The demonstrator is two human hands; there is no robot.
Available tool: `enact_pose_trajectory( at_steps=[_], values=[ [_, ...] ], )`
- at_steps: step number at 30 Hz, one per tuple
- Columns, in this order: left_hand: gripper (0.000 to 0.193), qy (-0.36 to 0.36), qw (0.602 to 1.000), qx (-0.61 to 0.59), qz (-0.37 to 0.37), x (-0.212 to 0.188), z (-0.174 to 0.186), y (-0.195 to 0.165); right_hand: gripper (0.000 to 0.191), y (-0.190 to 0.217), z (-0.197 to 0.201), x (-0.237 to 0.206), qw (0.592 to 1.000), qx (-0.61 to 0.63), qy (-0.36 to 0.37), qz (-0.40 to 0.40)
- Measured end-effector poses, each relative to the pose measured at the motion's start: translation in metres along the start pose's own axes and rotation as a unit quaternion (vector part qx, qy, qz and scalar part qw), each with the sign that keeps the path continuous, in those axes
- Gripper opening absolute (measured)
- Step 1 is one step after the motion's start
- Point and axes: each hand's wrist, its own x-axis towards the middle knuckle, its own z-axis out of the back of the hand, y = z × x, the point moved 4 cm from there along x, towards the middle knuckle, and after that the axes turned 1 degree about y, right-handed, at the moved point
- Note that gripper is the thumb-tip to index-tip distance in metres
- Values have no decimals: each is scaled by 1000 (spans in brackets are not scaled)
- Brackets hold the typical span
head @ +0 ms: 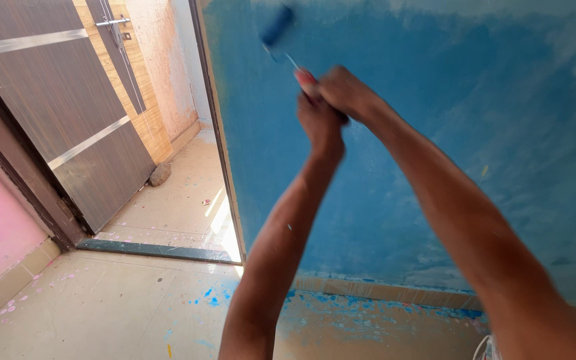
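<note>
- Blue paint covers most of the wall (435, 167), patchier and paler toward its top right corner and streaky lower down.
- Both hands are up on the paint roller (277, 27): the left hand (319, 123) is wrapped shut low on the red handle (305, 78), the right hand (343, 90) clenched over it just above.
- The roller's blue sleeve sits against the wall high up, near the wall's left edge beside the doorway (195, 167).
- Step in hand, as I read it: rolling a coat along the upper left of the wall.
- The next stroke calls for even pressure and care at the wall's edge, so no blue strays onto the door frame (225, 167).
- Below the wall, blue splatter dots the tiled floor (101, 307); left of it, the dark wooden door (68, 113) stands open.
</note>
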Motion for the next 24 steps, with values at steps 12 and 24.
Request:
enact_pose_trajectory(
  at_steps=[12, 24],
  values=[
    [17, 57, 992, 69, 87, -91, 38, 48, 42, -63, -34, -97, 989, 108, 0, -98],
    [12, 54, 996, 57, -51, 31, 63, -21, 51, 19, -60, 18, 995, 92, -27, -23]
  ],
)
